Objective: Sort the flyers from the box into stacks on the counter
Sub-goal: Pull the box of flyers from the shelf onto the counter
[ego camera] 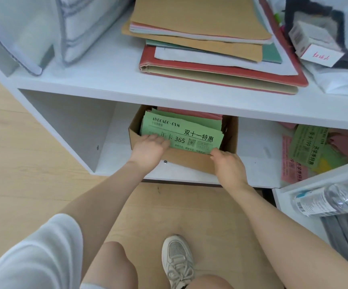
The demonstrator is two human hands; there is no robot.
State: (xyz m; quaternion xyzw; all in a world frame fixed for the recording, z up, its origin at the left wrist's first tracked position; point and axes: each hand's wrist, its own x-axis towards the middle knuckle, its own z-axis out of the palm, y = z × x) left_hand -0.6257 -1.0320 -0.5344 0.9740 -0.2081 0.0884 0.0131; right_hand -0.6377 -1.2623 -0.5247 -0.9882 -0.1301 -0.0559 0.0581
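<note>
A brown cardboard box point(186, 160) sits in the lower shelf opening under the white counter point(110, 67). It holds a bundle of green flyers point(187, 130) with pink flyers point(189, 112) behind them. My left hand point(150, 149) rests on the left end of the green flyers, fingers curled over them. At the bundle's lower right corner, where it meets the box's front wall, my right hand point(227, 163) pinches the paper. Both hands hold the green bundle, which still lies inside the box.
Loose green, pink and yellow flyers point(306, 151) lie on the lower shelf to the right. On the counter are a pile of folders point(210, 49), grey bags point(43, 28) and a small white box point(315, 44). A water bottle point(327, 200) lies at the right. Wooden floor and my shoe point(177, 261) are below.
</note>
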